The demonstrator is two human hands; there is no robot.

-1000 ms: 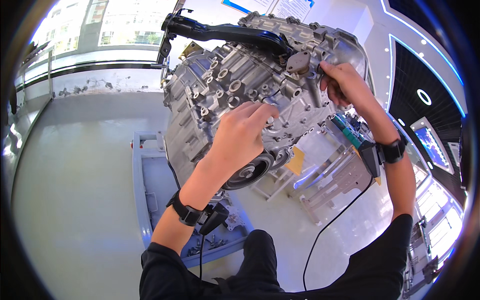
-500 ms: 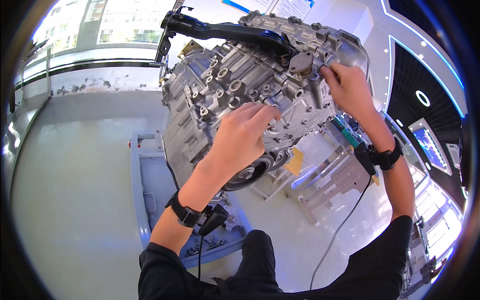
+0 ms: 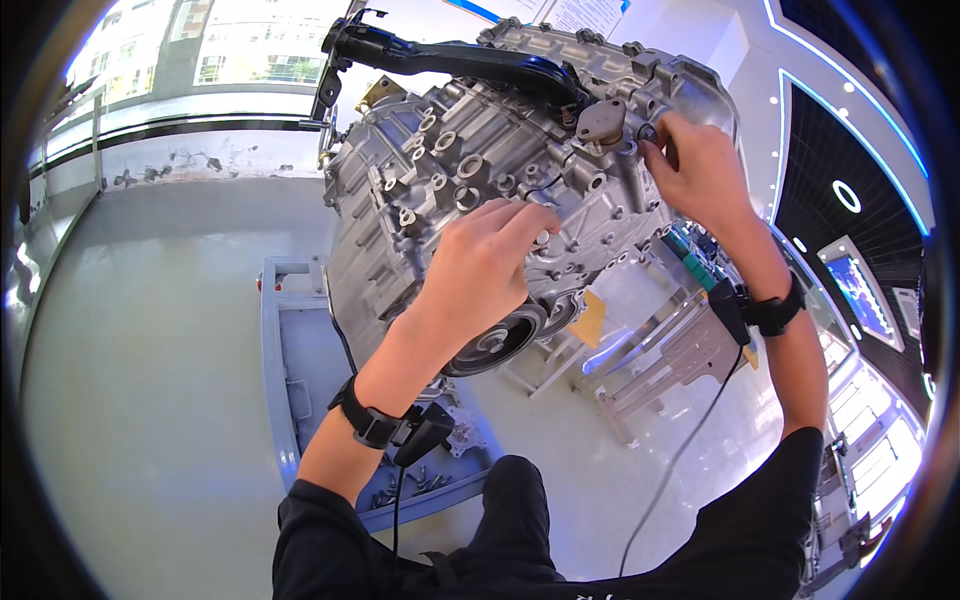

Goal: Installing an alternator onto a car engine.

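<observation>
A large silver-grey engine block point(image 3: 400, 270) with cast ribs and round ports fills the middle of the view. My left hand point(image 3: 480, 255) is closed at its front face, fingers pinched round a small silver bolt point(image 3: 542, 240) whose end shows by the fingertips. Higher up and to the right, my right hand point(image 3: 700, 170) has thumb and forefinger on a small dark round bolt point(image 3: 648, 132), beside an oval metal flange point(image 3: 602, 122). The fingers hide most of this piece. A black pipe-like arm point(image 3: 460, 62) runs across the engine's top.
Below the engine is a blue-grey stand tray point(image 3: 380, 515) holding loose bolts point(image 3: 425, 484) and a metal plate. A dark pulley point(image 3: 495, 342) sits low on the engine. At the right stands a beige table point(image 3: 670, 370) with a green tool point(image 3: 698, 268). Cables hang from both wrist straps.
My right forefinger has lifted and curled slightly, showing more of the dark piece. My left hand keeps nearly the same place, a touch higher.
</observation>
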